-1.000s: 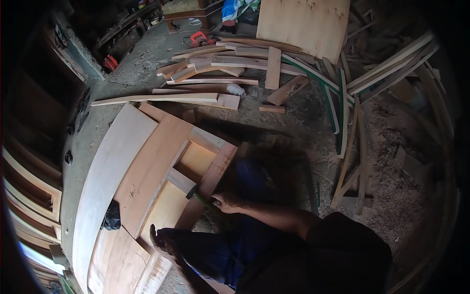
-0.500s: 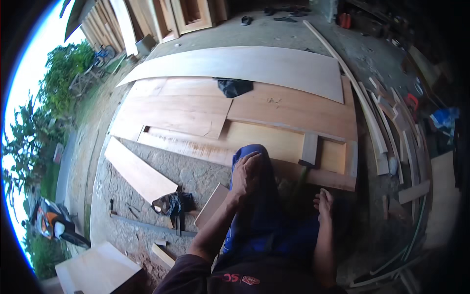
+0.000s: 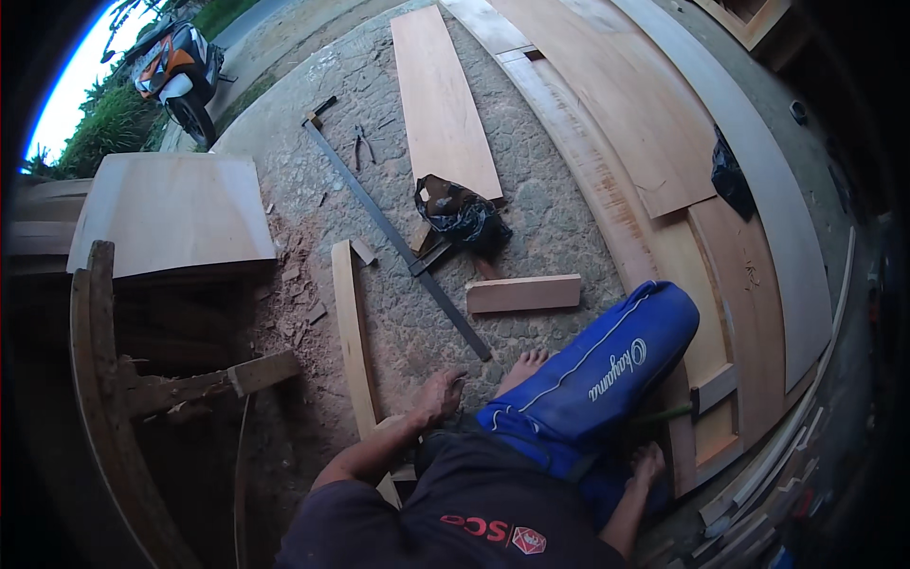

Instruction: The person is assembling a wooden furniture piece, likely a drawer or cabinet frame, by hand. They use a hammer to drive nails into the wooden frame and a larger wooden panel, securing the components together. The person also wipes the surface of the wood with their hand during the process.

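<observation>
I sit on the stone ground with my knee in blue trousers raised. My left hand rests on the ground, fingers loose and holding nothing, between a curved wooden strip and the near end of a long dark metal straightedge. My right hand lies spread and empty by the edge of a flat wooden door frame. A green-handled tool lies just above it on the frame. A short wooden block sits ahead of my foot.
A dark bundled cloth lies at the end of a flat plank. Pliers lie on the ground to the left of that plank. A plywood sheet sits on a wooden stand at left. A motorcycle stands far left. Thin slats are piled right.
The view has swung left, from the door frame ahead of me to the ground beside it. My left hand has come off my knee and now rests on the ground.
</observation>
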Demonstrator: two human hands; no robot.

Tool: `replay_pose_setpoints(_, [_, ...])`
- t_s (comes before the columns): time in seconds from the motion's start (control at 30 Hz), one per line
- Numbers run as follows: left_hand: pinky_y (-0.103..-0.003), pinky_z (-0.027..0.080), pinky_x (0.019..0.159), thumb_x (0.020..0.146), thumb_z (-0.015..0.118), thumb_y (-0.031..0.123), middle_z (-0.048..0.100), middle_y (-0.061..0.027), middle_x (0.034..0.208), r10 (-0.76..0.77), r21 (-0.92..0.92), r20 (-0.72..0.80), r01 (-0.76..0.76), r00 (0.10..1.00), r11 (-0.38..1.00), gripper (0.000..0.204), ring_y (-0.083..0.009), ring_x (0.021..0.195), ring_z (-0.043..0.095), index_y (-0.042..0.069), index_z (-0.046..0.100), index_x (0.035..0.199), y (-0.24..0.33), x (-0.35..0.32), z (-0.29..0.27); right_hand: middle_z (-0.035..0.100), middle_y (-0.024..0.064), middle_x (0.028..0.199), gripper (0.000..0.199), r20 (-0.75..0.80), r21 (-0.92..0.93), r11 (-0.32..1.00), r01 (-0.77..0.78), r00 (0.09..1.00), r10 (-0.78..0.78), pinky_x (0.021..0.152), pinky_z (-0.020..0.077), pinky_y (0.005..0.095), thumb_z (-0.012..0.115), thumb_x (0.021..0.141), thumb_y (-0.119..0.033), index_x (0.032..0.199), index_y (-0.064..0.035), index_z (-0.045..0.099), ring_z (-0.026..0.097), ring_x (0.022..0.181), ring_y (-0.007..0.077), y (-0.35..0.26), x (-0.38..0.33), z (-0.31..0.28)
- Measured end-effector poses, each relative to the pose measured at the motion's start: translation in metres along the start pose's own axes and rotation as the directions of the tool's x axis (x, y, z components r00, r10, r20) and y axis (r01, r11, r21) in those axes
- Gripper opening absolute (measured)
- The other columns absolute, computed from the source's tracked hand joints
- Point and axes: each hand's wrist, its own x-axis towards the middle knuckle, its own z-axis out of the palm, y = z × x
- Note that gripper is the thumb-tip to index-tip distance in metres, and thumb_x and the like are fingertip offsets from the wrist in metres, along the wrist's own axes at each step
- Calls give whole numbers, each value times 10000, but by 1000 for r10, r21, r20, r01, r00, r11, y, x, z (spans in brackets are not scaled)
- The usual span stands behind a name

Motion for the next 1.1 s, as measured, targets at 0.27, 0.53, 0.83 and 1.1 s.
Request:
replay_pose_setpoints(0.27, [-413, 477, 956, 952, 578, 308, 678, -177, 1161, -79, 85, 24, 77, 997, 993, 387, -328, 1108, 625, 65, 629, 1248, -90, -34, -37, 662, 120, 1024, 390, -14, 84, 996, 27, 1000, -26, 633, 531, 309, 542, 1013, -279, 1336, -62, 572, 662, 824, 218, -7, -10, -10])
replay_pose_setpoints(0.53, [-516, 522, 881, 887, 608, 240, 672, -247, 1125, -224, 628, 370, -65, 902, 775, 542, -432, 1053, 660, 88, 455, 1385, -114, -60, -50, 674, 99, 1029, 406, 14, 168, 985, 37, 999, -40, 626, 509, 272, 556, 998, -269, 1353, -73, 569, 645, 783, 166, -13, -14, -3])
replay_pose_setpoints(0.83, [-472, 552, 863, 866, 581, 191, 712, -208, 1062, -149, 834, 174, -65, 973, 549, 250, -364, 1011, 692, 88, 691, 1065, -55, 46, -116, 675, 83, 1046, 398, 10, 175, 985, -10, 1000, 8, 651, 506, 285, 553, 1000, -291, 1346, -95, 582, 645, 827, 171, -11, -13, -8])
replay_pose_setpoints(1.1, [-412, 542, 800, 842, 678, 154, 720, -144, 917, 310, 341, -506, -144, 805, 929, 230, -314, 851, 687, 22, 681, 1030, -22, 122, -168, 670, 80, 1046, 394, -11, 183, 983, 8, 1000, -6, 655, 504, 287, 547, 996, -279, 1346, -101, 579, 642, 828, 176, -14, -16, -5])
